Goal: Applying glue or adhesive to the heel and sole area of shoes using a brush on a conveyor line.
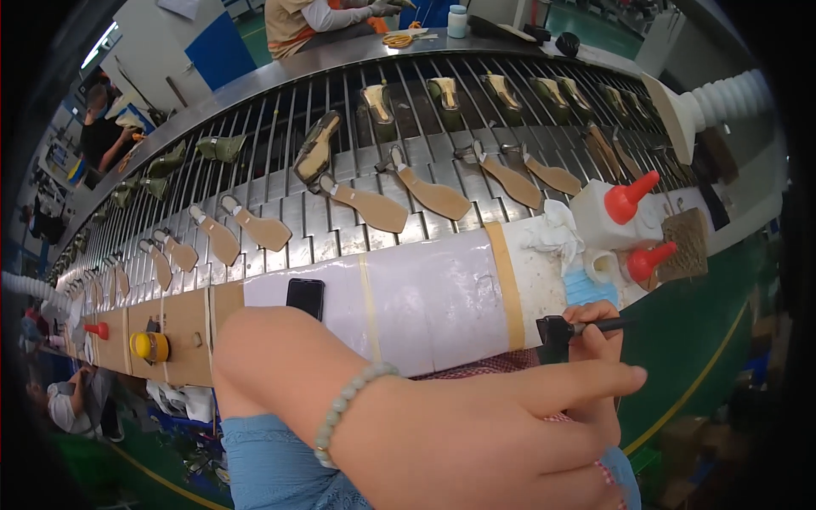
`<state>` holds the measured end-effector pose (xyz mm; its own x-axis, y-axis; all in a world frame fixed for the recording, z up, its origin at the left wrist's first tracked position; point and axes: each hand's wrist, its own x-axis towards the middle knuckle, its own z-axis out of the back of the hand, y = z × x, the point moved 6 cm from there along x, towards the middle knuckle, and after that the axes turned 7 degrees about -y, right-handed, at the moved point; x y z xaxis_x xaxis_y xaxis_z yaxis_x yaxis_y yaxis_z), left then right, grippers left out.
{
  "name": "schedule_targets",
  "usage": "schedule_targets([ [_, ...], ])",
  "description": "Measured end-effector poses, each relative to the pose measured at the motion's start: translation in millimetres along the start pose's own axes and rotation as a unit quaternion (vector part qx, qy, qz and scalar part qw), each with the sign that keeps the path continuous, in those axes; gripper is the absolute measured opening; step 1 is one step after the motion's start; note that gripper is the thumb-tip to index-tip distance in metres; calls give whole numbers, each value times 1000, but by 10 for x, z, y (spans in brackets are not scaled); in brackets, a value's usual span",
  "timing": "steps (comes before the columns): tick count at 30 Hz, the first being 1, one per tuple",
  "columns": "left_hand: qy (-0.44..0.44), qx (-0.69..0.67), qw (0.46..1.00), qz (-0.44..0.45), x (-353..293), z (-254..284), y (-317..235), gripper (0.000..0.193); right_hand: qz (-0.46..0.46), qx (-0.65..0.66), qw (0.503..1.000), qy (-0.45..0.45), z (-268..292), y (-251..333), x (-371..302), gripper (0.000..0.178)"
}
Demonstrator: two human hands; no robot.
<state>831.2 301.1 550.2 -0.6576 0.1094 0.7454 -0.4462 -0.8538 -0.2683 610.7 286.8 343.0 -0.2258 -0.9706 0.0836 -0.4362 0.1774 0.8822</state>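
Note:
My right hand (597,338), at the near right end of the work surface, grips the thin handle of a black tool (557,331). The tool has a blocky dark head pointing left; its exact kind does not show. My left hand (501,425) reaches across in front, large and close, with a pale green bead bracelet (338,406) at the wrist. Its index finger stretches to the right, the other fingers bend, and nothing shows in it. It partly covers my right hand and forearm. Below the tool lies a red checked cloth (489,365).
A slatted metal conveyor (297,242) carries tan shoe soles (370,209); dark green boots (319,149) lie on rods beyond. Nearby are a black phone (305,296), white bottles with red nozzles (629,197), crumpled tissue (554,229) and a yellow pot (150,346). Another person (314,24) works opposite.

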Motion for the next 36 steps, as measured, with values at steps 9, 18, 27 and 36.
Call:
schedule_targets([
  [9, -181, 193, 909, 322, -1600, 971, 787, 28, -25, -48, 999, -9, -29, -405, 249, 23],
  [18, -226, 371, 506, 745, -4643, 1299, 2719, 64, -91, -34, 994, 39, 65, -781, 786, 17],
  [27, -282, 290, 554, 728, -5017, 1403, 3246, 66, -139, -73, 986, 55, 211, -1100, 1163, 21],
  [36, -556, 77, 633, 533, -3808, 2006, 2283, 34, -157, -2, 984, 89, 276, -1031, 1073, 30],
])
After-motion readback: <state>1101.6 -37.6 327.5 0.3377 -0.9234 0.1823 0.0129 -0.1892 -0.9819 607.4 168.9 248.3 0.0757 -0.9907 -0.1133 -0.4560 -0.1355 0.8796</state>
